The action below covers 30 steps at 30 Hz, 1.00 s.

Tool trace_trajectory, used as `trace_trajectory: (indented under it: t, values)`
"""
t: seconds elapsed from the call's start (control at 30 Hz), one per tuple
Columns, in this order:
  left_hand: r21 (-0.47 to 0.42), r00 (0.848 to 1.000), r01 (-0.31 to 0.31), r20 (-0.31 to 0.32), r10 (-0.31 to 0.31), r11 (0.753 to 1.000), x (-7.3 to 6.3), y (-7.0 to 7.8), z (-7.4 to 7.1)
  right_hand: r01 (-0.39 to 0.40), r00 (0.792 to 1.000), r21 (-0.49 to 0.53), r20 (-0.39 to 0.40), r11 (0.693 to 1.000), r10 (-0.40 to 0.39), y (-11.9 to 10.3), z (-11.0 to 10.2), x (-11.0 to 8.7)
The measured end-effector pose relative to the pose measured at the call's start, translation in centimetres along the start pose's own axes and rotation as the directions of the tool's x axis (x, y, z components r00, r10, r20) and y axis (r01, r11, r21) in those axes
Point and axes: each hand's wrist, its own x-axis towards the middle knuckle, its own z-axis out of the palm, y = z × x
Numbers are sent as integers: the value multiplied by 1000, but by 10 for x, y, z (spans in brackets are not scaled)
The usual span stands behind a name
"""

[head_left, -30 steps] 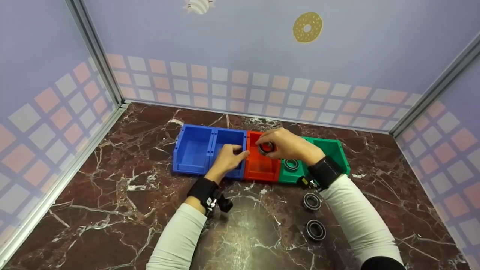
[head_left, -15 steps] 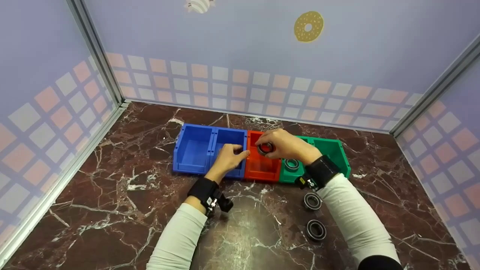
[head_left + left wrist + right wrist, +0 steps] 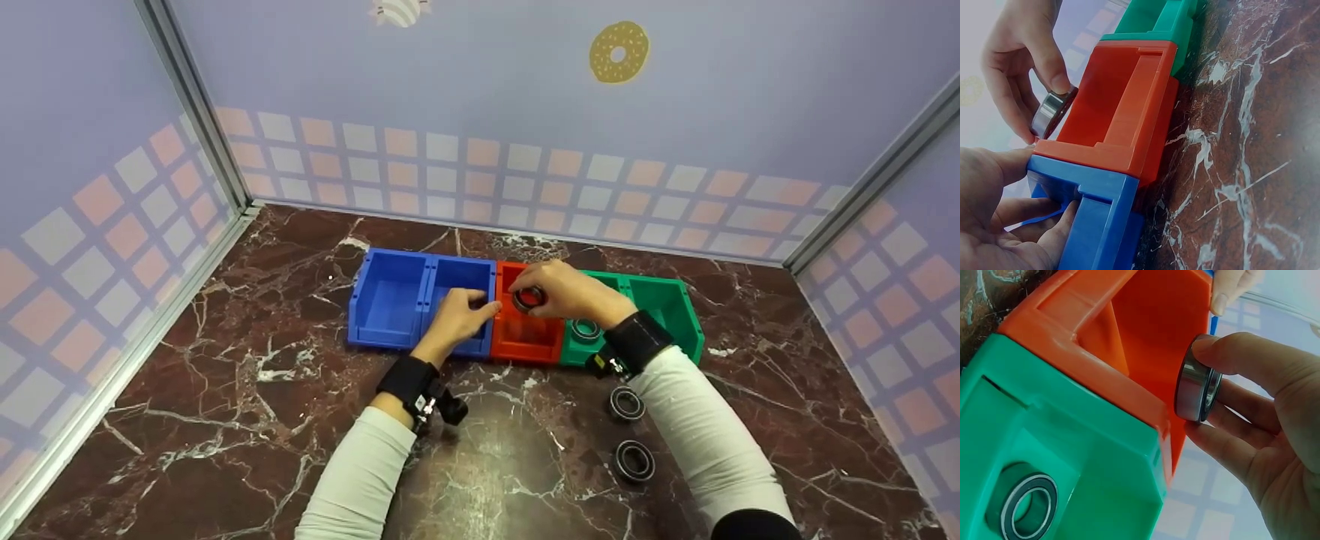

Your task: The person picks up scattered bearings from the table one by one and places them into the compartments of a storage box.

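Observation:
Over the red bin [image 3: 526, 337], my right hand [image 3: 574, 291] pinches a ball bearing [image 3: 1195, 382] between thumb and fingertips. The bearing is tilted nearly on edge, close to the bin's rim in the right wrist view. My left hand [image 3: 456, 319] holds the side wall of the neighbouring blue bin [image 3: 1103, 177]. Its fingers curl inside that bin, and the thumb lies at the edge where blue meets red. A second bearing [image 3: 1028, 506] rests inside the green bin [image 3: 1103, 481] right of the red one.
Two more bearings, one nearer the bins [image 3: 626, 403] and one closer to the person [image 3: 634, 460], lie on the dark marbled table [image 3: 247, 442]. Another blue bin [image 3: 386, 300] and another green bin [image 3: 667, 304] end the row. Panelled walls [image 3: 480, 90] enclose the table.
My right hand and forearm have shifted slightly left, with the bearing still pinched over the red bin. The left hand keeps its place on the blue bin.

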Motion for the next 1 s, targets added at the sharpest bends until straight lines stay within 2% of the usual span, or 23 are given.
trace_trajectory:
  t: [0.3, 0.53, 1.0]
  values:
    - [9, 1000, -7, -5, 8, 1000, -1, 0, 0, -29, 1000, 4, 8, 1000, 29, 6, 9, 3]
    - [34, 999, -42, -21, 42, 999, -1, 0, 0, -51, 998, -28, 36, 998, 52, 9, 14, 6]
    - [28, 1000, -15, -20, 16, 999, -1, 1, 0, -47, 997, -16, 54, 999, 47, 9, 23, 11]
